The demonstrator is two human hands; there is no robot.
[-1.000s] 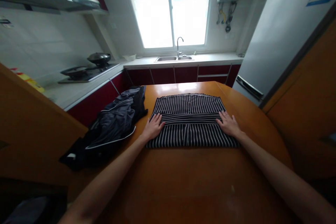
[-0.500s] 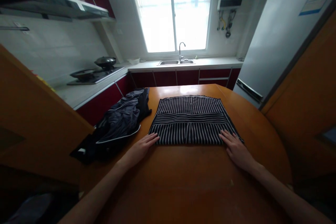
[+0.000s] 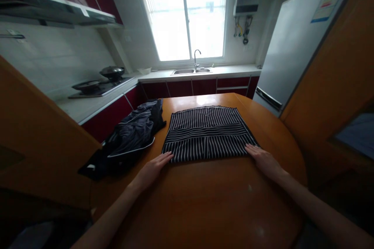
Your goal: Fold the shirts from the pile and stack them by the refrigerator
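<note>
A black-and-white striped apron or similar cloth (image 3: 204, 132) lies spread flat on the wooden table (image 3: 204, 198), with a pocket-like band of crosswise stripes over its middle. My left hand (image 3: 154, 168) rests at its near left corner, fingers stretched out and fingertips on the cloth's edge. At the near right corner lies my right hand (image 3: 264, 162), also flat, its fingertips touching the edge. Neither hand grips the fabric. Whether the cloth is folded in layers cannot be made out.
Left of the cloth lies a crumpled dark garment (image 3: 131, 132) with white piping. Beyond the table are a counter with a sink (image 3: 191, 71), a stove carrying a lidded pan (image 3: 112, 72), and a window. A fridge (image 3: 280, 54) stands at the right.
My view has turned slightly to the right, so the scene sits further left. My right hand has shifted a little outward along the cloth's corner; my left hand stays at its corner.
</note>
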